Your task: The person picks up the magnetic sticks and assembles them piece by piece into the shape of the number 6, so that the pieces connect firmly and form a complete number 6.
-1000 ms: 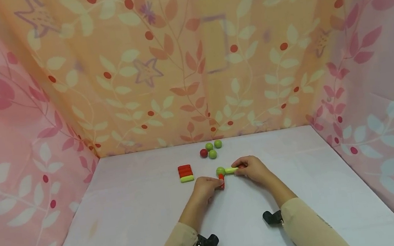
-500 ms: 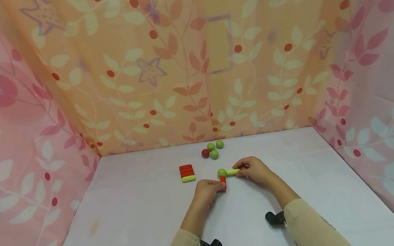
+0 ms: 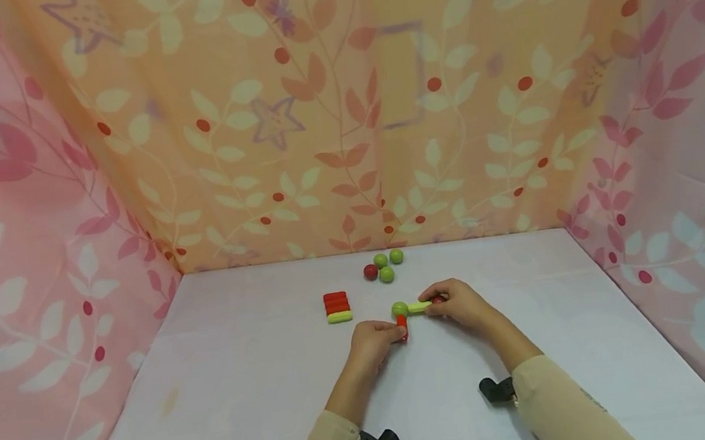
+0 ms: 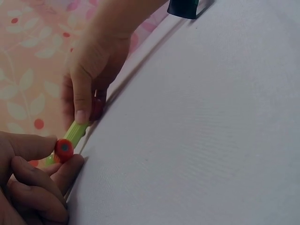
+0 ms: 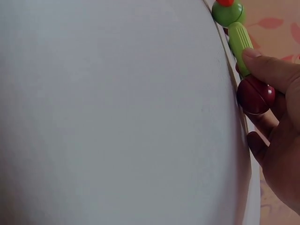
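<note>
In the head view, a green ball [image 3: 399,309] joins a red rod [image 3: 402,322] and a yellow-green rod [image 3: 417,308] at roughly a right angle. My left hand [image 3: 370,342] pinches the red rod between thumb and fingers; the rod's round end [image 4: 64,148] faces the left wrist camera. On the other side, my right hand [image 3: 459,306] grips the yellow-green rod with the thumb on top, close to a dark red ball [image 5: 255,95] at its outer end. Fingers partly cover that ball in the head view.
Behind the hands lie loose green balls [image 3: 386,274] and one red ball [image 3: 370,272]. Red rods [image 3: 336,300] and a yellow-green rod [image 3: 340,317] lie side by side on the white table [image 3: 247,380], left of the joined pieces. Patterned cloth [image 3: 338,104] surrounds the table.
The whole head view has shifted slightly rightward. Both hands keep their hold on the joined rods, and no clear movement of the pieces shows.
</note>
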`<state>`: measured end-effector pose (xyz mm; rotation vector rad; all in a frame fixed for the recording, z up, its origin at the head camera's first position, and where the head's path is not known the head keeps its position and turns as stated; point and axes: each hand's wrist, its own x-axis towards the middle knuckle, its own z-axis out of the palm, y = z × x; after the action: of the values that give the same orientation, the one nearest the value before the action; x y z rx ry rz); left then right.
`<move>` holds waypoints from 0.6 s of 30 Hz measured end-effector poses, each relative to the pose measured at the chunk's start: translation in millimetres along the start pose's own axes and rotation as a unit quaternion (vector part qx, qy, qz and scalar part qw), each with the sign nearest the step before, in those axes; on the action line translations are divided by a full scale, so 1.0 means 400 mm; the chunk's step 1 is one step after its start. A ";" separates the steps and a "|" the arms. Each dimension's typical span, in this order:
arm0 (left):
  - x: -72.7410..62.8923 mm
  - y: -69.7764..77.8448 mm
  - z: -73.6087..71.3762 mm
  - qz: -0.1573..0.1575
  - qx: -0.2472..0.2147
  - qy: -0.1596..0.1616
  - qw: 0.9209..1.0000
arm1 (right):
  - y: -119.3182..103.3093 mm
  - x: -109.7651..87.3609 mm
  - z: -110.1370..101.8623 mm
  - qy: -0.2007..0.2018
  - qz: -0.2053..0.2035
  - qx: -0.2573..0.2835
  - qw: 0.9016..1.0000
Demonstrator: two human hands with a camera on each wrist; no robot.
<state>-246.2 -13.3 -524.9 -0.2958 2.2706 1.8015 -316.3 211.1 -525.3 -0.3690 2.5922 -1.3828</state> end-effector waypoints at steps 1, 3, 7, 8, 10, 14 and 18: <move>0.000 0.001 0.000 0.003 0.000 0.000 1.000 | -0.002 0.000 -0.003 -0.004 -0.003 -0.001 1.000; 0.000 0.001 0.001 0.005 0.001 -0.001 1.000 | -0.005 0.002 -0.008 -0.015 -0.011 -0.011 1.000; -0.004 0.000 0.000 0.005 0.007 -0.001 1.000 | -0.026 0.008 -0.023 -0.052 -0.024 -0.041 0.998; -0.006 0.000 -0.001 0.003 0.009 -0.001 1.000 | -0.035 0.011 -0.028 -0.063 -0.024 -0.048 0.997; -0.009 0.001 -0.002 0.001 0.010 0.001 1.000 | -0.059 0.017 -0.039 -0.077 -0.024 -0.062 0.995; -0.013 0.003 -0.004 -0.007 0.008 0.001 1.000 | -0.102 0.042 -0.067 -0.069 -0.035 -0.108 0.991; -0.011 0.003 0.002 -0.013 0.005 -0.002 1.000 | -0.126 0.079 -0.097 -0.044 -0.062 -0.130 0.989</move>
<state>-242.2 -12.3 -522.5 -0.3180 2.2618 1.7750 -350.2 205.1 -463.3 -0.6242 2.7204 -1.0348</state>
